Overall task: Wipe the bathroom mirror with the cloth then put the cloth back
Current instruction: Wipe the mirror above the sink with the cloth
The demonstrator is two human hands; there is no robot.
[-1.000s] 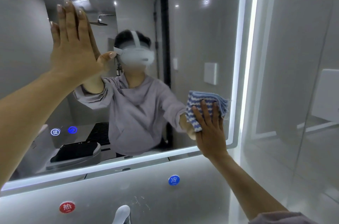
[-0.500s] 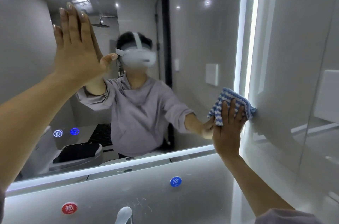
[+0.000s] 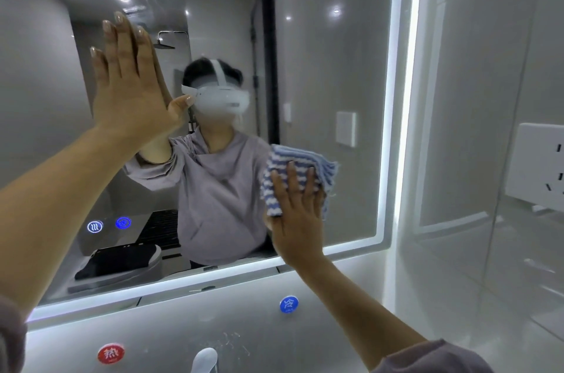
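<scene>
The bathroom mirror (image 3: 341,67), framed by a lit white strip, fills most of the view. A folded blue-and-white striped cloth (image 3: 277,186) lies flat against the glass at its lower right. My right hand (image 3: 297,220) presses on the cloth with straight, spread fingers. My left hand (image 3: 131,91) rests flat on the glass at the upper left, fingers straight and pointing up. The mirror reflects a person in a grey top with a white headset.
A white tap (image 3: 204,359) rises at the bottom centre below the mirror. A red sticker (image 3: 111,353) and a blue sticker (image 3: 288,304) sit on the wall panel under it. Two blue touch icons (image 3: 109,224) glow in the glass. A white wall socket (image 3: 540,168) is at the right.
My right hand has slid the cloth leftward from the mirror's right lit edge back onto the glass. My left hand has stayed flat on the mirror.
</scene>
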